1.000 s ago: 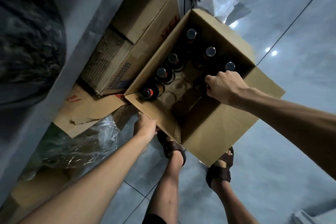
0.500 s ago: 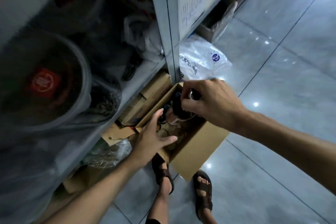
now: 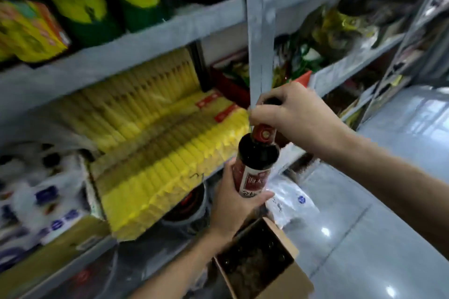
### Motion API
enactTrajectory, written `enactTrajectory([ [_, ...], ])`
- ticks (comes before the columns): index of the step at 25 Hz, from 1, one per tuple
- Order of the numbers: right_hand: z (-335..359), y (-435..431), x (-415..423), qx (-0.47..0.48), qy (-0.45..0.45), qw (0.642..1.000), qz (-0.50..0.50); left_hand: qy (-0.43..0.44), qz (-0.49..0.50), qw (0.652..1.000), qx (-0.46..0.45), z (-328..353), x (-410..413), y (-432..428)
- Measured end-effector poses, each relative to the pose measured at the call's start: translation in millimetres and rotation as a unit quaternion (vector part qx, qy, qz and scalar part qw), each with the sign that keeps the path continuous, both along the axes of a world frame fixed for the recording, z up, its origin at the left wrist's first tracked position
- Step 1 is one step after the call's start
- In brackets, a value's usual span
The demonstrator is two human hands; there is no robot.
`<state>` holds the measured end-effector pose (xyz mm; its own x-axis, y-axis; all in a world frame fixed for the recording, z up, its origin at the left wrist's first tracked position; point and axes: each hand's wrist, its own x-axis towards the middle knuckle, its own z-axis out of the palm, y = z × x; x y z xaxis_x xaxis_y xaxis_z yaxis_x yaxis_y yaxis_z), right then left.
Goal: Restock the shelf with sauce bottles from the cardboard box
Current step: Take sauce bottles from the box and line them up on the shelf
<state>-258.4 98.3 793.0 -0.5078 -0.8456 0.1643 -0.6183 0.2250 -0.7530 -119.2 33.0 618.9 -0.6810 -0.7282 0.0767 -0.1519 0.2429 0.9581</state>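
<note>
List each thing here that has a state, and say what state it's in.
sauce bottle: roughly upright, in the air, held by both hands.
left hand: grips the bottle's body.
right hand: grips the bottle's top.
cardboard box: open, on the floor.

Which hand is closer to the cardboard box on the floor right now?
Left. The left hand grips the sauce bottle low on its body, just above the cardboard box; the right hand holds its neck, higher and farther away.
</note>
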Motion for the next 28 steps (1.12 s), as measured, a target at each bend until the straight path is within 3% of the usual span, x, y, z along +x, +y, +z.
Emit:
enactTrajectory([
  [4,125.1,1.9,36.8,-0.09,0.007,0.996,0.026,0.056,0.035,0.995,-0.068,129.0,38.0,0.3],
  [10,226.9,-3.0,99.8,-0.198,-0.088,0.956,0.196,0.122,0.076,0.985,-0.099,252.2,114.7,4.4],
  [14,236.8,-22.1,142.5,-0.225,-0.126,0.936,0.239,0.122,0.091,0.984,-0.094,301.3,173.8,-3.5],
  [19,230.6,-64.7,207.6,-0.164,-0.167,0.927,0.294,0.083,0.136,0.983,-0.094,328.8,252.4,-25.0],
  [24,223.6,-118.8,313.4,-0.117,-0.199,0.9,0.37,0.039,0.207,0.972,-0.107,339.9,356.6,-65.5],
  [28,212.2,-169.6,401.4,-0.111,-0.284,0.864,0.4,0.02,0.195,0.977,-0.084,352.8,445.7,-117.0],
])
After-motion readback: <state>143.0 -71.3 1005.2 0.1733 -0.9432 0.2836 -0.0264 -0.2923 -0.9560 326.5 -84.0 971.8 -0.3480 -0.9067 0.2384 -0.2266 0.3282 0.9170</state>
